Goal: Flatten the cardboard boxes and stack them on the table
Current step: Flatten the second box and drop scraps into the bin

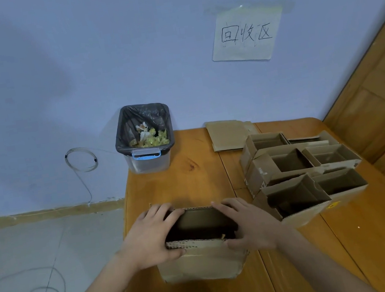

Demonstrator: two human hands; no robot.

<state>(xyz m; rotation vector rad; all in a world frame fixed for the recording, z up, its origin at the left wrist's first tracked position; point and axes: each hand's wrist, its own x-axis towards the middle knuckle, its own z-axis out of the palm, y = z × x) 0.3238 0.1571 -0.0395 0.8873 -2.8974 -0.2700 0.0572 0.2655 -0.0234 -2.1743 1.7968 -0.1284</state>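
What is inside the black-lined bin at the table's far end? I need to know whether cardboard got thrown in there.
The bin shows yellow-green scraps and some crumpled white paper on top. No cardboard shows. Whatever lies beneath that litter is covered.

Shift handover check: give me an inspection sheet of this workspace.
Surface: wooden table, bare patches visible.
Job's things: open box at near edge; cluster of open boxes to the right; flattened cardboard at the back.
Clutter: lined bin with scraps, on the table's far left corner.
Grippers: left hand and right hand grip the box rim.
Cables: wire coils on wall and floor.
Surroundings: paper sign on the wall.
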